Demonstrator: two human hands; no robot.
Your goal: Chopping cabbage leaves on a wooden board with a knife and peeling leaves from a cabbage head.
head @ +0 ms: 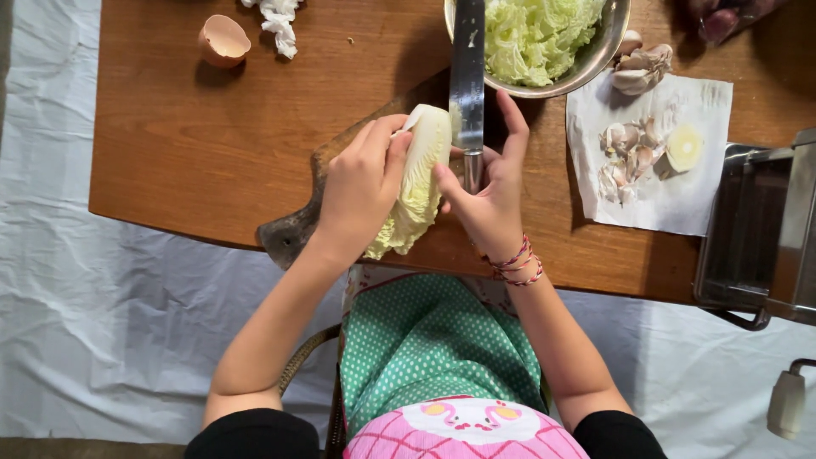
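My left hand [361, 187] presses down on a pale green wedge of napa cabbage [418, 183] that lies on a dark wooden cutting board [293, 229]. My right hand [489, 200] grips the handle of a large kitchen knife [467, 68]. The blade points away from me and rests against the cabbage's white stem end, on its right side. Red and white string bracelets circle my right wrist.
A metal bowl [599, 51] of cut cabbage leaves stands just beyond the knife. Garlic cloves and skins [633, 153] lie on a white paper towel at right. A metal pasta machine [761, 238] is at the far right. An eggshell [223, 40] and crumpled tissue [279, 21] sit far left.
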